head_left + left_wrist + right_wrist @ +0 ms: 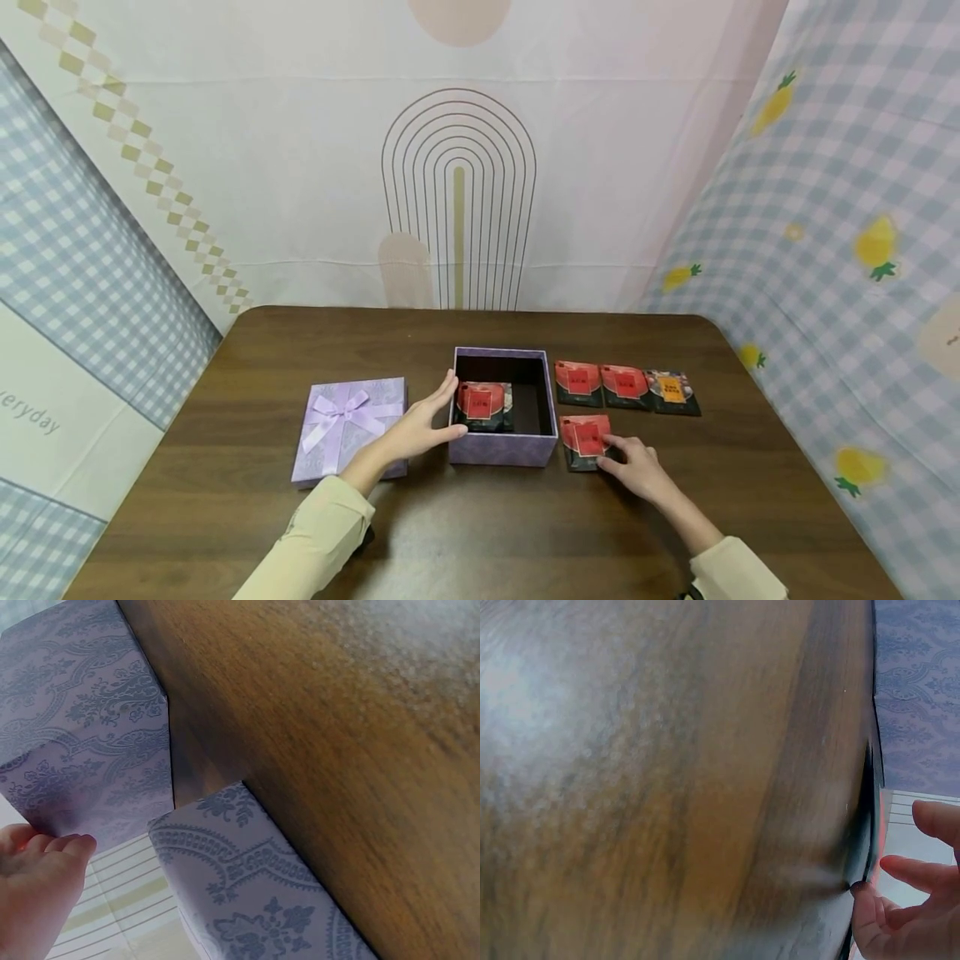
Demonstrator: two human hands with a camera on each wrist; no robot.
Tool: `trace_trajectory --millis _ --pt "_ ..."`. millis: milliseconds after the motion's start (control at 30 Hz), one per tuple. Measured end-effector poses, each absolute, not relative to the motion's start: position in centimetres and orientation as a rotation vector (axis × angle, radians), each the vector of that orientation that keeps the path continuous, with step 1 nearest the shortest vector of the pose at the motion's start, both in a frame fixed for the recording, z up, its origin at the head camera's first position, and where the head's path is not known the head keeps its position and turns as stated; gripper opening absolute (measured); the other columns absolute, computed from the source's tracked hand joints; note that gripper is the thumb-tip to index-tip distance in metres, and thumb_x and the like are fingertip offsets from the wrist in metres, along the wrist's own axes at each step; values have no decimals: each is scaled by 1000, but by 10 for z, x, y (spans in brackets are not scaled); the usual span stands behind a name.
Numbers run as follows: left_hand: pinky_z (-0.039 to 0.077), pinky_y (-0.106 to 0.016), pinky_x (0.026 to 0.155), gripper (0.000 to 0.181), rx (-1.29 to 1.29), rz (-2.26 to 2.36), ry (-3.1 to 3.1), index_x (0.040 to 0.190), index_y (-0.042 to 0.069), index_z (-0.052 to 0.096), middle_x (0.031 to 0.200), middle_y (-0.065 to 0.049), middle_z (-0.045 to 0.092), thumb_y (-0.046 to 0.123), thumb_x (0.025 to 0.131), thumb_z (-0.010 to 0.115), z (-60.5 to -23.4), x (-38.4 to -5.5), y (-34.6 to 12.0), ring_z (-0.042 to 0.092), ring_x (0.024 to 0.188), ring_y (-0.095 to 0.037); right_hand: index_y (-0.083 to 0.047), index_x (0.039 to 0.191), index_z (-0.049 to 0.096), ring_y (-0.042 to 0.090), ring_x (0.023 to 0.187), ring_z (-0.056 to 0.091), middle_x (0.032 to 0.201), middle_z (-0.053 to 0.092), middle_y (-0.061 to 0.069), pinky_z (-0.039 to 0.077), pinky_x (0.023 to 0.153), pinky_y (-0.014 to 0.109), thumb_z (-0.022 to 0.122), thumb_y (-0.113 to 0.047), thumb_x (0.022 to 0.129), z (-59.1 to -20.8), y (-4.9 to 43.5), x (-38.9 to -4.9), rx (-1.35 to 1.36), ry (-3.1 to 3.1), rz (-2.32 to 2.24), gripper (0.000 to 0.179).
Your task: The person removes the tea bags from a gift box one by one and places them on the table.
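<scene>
My left hand (424,427) rests against the left side of an open purple box (504,451), its fingers fairly straight. In the left wrist view, the fingertips touch the box's patterned wall (90,727). Inside the box, at the left, lie red-and-black packets (480,404). To the right of the box, my right hand (637,471) pinches the right edge of a red-and-black packet (581,437) between thumb and fingers. The right wrist view shows that packet (868,817) nearly edge-on, with fingertips at its rim.
Two more red packets (577,383) and a packet with an orange label (672,392) lie in a row behind the held one. A purple lid (318,458) with a ribbon bow lies left of the box on the brown wooden table (480,533). Patterned cloth hangs around.
</scene>
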State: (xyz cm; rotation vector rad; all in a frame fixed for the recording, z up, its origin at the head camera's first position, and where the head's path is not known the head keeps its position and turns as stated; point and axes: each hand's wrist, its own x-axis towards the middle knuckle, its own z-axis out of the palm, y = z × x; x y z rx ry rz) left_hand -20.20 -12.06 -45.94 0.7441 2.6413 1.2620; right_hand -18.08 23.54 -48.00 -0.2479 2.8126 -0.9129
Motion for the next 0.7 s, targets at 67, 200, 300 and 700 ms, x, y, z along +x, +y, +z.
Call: trace_trajectory --millis 67,200,300,700 --pt "18 -45 109 79 746 1261 2643 144 2 14 151 -11 3 26 86 62 -460 -202 -120 19 135 -33 9 118 55 39 104 45 116 54 27 33 83 51 61 -16 85 -480 235 -181 -260 2832 -905 42" --pt "18 -45 109 79 746 1261 2645 144 2 14 151 -11 3 26 86 62 -461 -202 -120 19 134 -33 8 117 56 40 107 45 115 56 26 33 87 52 60 -12 86 -481 234 -185 -250 2870 -950 38" --pt "18 -45 109 79 744 1260 2645 144 2 14 151 -11 3 25 86 63 -461 -203 -120 19 134 -33 8 119 55 42 108 45 117 53 28 35 90 56 59 -9 87 -477 230 -190 -234 2908 -1059 37" --pt "18 -45 109 79 741 1265 2635 144 2 14 151 -10 2 26 87 62 -461 -203 -120 18 135 -33 1 119 57 13 77 52 98 61 16 44 60 22 61 -7 86 -437 174 -208 -376 2838 -1546 34"
